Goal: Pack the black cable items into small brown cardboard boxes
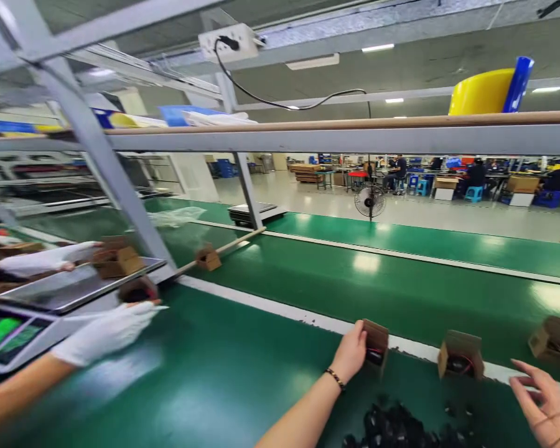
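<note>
My left hand (352,353) grips the side of a small open cardboard box (377,344) standing on the white strip at the edge of the green belt (336,280); a dark part sits inside the box. At the lower right, my right hand (544,401) hovers with fingers spread and nothing in it, close to a second small box (461,354). A third box (557,339) stands further right. Between my arms, at the bottom edge, lies a pile of black parts (401,428).
A co-worker's white-gloved hand (107,330) reaches by a weighing scale (9,336) with a green display; another gloved hand (42,258) holds boxes over its metal tray (74,287). One more box (208,256) sits on the belt. A grey frame post (107,168) slants left; a fan (369,200) stands beyond.
</note>
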{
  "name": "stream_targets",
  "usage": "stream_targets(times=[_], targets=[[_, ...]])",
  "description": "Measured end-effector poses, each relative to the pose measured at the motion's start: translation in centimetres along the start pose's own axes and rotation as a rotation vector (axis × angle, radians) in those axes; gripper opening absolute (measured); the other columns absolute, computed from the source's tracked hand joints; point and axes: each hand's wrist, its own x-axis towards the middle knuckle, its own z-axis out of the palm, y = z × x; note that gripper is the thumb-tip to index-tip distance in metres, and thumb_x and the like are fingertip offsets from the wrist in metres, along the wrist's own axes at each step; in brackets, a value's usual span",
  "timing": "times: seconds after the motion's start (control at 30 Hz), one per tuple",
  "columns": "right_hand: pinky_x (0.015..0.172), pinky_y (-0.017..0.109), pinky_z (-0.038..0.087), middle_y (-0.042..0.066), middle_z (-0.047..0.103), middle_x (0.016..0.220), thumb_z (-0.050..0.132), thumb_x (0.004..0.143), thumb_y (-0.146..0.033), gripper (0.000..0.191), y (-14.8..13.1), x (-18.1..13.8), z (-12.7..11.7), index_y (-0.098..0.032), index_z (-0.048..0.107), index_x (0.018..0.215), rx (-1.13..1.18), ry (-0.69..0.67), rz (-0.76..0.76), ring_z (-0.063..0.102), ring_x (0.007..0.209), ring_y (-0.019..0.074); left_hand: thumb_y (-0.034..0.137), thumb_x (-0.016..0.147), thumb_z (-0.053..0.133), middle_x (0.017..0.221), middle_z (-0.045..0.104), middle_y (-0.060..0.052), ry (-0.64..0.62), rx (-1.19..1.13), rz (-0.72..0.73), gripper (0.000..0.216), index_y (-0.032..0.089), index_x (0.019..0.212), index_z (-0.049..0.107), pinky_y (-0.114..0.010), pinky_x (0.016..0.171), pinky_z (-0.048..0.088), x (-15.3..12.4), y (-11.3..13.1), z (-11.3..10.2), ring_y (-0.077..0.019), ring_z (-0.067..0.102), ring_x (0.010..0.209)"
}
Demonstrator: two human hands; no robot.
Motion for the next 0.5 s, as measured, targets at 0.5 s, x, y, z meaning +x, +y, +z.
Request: stream_targets(times=[0.5], targets=[[0.088, 0.037, 0.044, 0.012, 0.059, 0.114, 0.036, 0.086, -0.043, 0.045, -7.2, 2.2, 10.3, -0.016, 0.052, 0.118, -0.009, -0.573, -0.064, 0.054, 0.106, 0.0250, 0.026, 0.085, 0.047, 0.095, 0.061, -0.005, 0.342, 0.358, 0.515, 0.016, 0.023, 0.098, 0.057, -0.036, 0.088, 0.046, -3.8, 3.5, -8.3, -0.0217, 0.057, 0.095]])
